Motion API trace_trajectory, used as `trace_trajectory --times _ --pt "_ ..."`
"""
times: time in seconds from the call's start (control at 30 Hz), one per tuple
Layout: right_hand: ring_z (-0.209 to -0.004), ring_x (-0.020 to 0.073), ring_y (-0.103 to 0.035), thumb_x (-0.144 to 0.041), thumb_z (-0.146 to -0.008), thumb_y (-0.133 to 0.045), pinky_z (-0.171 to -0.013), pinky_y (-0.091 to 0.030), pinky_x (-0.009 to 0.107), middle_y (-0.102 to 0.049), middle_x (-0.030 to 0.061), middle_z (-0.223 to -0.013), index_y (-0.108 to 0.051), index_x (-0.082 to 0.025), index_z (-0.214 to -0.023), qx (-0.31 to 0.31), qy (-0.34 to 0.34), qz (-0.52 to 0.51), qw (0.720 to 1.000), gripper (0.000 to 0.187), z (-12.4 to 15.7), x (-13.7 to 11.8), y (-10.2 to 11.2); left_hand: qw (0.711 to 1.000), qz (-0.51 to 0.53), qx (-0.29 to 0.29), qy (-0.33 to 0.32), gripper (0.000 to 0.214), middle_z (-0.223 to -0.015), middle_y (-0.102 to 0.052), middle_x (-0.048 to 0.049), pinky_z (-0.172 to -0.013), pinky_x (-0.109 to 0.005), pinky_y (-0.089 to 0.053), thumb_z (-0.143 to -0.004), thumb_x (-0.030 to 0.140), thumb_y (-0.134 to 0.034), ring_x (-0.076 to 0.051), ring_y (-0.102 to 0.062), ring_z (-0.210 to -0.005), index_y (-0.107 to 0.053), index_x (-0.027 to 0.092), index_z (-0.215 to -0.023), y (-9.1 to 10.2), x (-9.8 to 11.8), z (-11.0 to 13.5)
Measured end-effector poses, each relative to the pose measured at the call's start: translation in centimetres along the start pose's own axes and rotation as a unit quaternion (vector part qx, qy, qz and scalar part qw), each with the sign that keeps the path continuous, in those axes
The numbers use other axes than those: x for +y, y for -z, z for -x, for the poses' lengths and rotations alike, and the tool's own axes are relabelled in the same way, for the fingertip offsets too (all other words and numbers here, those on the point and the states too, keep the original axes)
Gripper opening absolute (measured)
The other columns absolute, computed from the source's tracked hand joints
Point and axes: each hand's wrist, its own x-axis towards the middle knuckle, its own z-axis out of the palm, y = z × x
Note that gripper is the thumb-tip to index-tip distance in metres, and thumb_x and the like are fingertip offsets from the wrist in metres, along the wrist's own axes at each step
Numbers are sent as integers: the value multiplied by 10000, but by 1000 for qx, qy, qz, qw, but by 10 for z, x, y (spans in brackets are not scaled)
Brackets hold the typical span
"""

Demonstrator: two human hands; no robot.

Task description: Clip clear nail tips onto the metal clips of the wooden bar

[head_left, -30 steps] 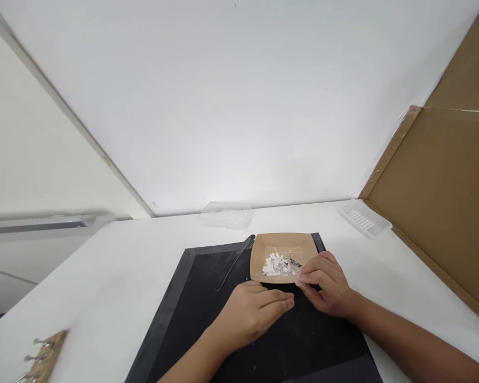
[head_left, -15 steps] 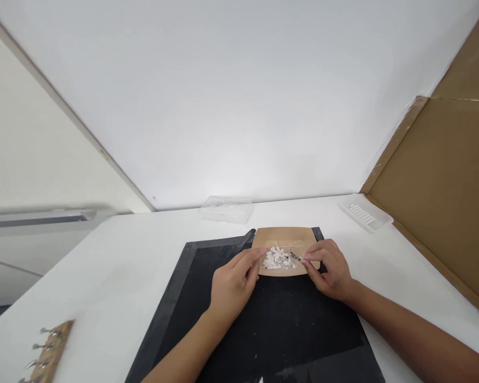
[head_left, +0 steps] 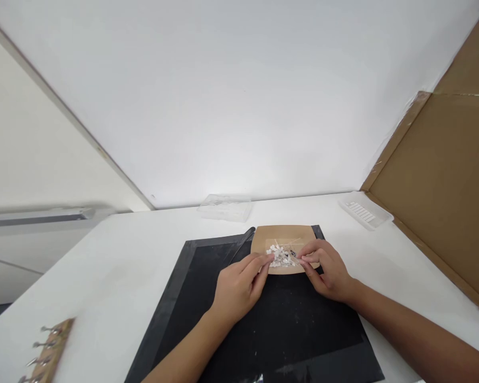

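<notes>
Two hands at tray [head_left: 259, 238] on far end of mat [head_left: 199, 276] | left hand [head_left: 239, 287]: fingers loosely out, gripping nothing, tips touching bits [head_left: 280, 257] at their left edge | right hand [head_left: 327, 268]: thumb and forefinger drawn close at bits' right edge, cannot tell if clamped on one | progress: judged early, bits heaped in tray, tweezers [head_left: 239, 247] untouched beside it

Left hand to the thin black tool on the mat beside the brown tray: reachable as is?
Probably yes. The left hand is over the black mat, fingers at the brown paper tray; the thin black tool lies just beyond it, uncovered, nothing between.
</notes>
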Motion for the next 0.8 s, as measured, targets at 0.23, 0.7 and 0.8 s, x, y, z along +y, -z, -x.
trace_trajectory --times 0.23,0.7,0.8 --pt "-933 218 -714 -57 -966 -646 -798 -588 394 -732 63 -1012 -550 -246 -1080 13 -8 -1 1000 241 -1 2 0 998 18 -9 65 327 -839 -796 1 -674 -221 -596 -1093 195 -461 -136 -755 -658 -616 217 -1380 1 -3 4" --pt "-907 222 -744 -114 -997 -638 -784 -602 402 -770 46 -989 -546 -255 -1059 38 -15 48 998 180 0 20 5 994 -80 62 47 815 -1206 -729 -137 -796 -365 -588 -963 200 -631 -265 -685 -995 -204 165 -1656 5 -7 -5" --pt "-889 230 -743 -137 -1002 -639 -771 -603 414 -764 51 -979 -550 -252 -1053 45 -17 49 998 154 0 25 6 978 -177 99 47 700 -1244 -678 -181 -950 -464 -555 -940 183 -651 -335 -626 -1163 -367 146 -1578 23 -10 -18"
